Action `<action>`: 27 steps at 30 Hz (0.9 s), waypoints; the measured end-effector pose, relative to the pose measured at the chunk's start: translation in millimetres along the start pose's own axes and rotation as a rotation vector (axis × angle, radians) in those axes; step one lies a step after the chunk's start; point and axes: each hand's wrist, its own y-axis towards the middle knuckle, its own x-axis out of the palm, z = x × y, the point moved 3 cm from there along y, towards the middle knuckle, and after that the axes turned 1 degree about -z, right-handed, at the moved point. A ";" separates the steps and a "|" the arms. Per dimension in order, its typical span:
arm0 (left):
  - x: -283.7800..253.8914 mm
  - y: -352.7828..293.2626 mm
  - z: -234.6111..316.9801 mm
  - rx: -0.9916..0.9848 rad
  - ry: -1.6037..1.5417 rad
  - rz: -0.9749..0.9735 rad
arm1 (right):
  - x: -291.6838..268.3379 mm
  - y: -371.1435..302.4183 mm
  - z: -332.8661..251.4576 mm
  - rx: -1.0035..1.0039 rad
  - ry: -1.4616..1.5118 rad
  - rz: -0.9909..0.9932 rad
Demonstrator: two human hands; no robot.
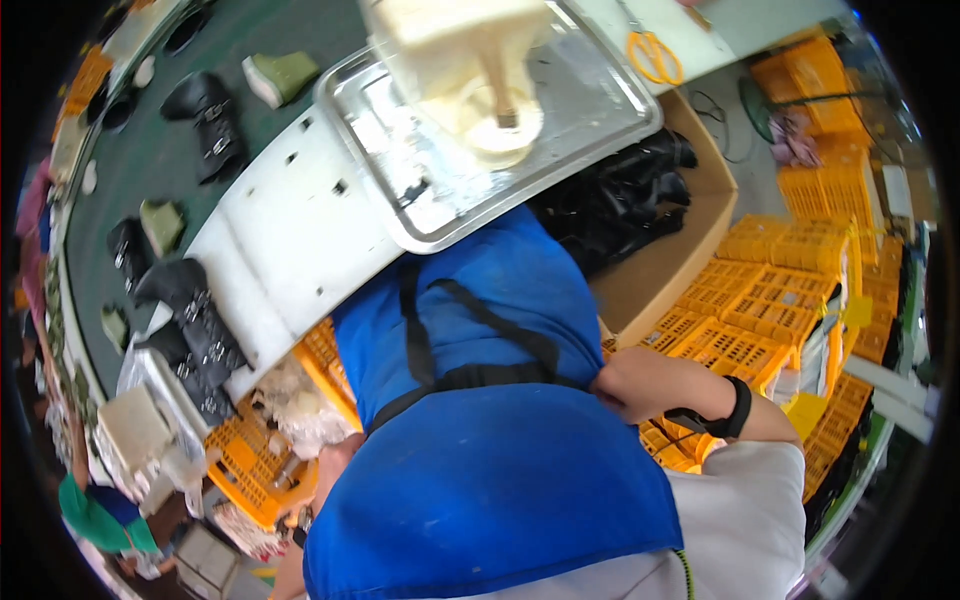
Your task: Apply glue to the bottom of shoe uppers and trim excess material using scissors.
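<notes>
A blue apron [480,470] covers my front, with black straps [470,376] at the waist. My right hand [632,385], a black band on its wrist, is closed at the apron's right edge beside the waist strap. What its fingers hold, if anything, is hidden. At the apron's left edge I see only part of my left hand [338,455]; its fingers are out of sight behind the cloth. Ahead of me, a metal tray [430,225] on the white worktop bears a pale container [450,60] with a brush [497,85] in it.
Black boots [215,130] and green shoe pieces [280,78] lie on the green belt at left. Orange-handled scissors [655,55] rest beyond the tray. A cardboard box [700,235] of black boots stands at right, near yellow crates [760,300]. Another person [105,515] is at far left.
</notes>
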 end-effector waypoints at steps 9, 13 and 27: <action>-26.2 37.7 20.7 0.412 0.224 -0.448 | -2.2 25.2 157.2 0.282 0.998 0.310; -62.7 44.2 95.4 0.308 0.164 -0.513 | 6.7 32.7 290.7 0.745 0.868 0.638; -68.5 98.0 245.0 0.685 0.282 -0.322 | 2.9 133.7 371.7 0.928 -0.100 0.745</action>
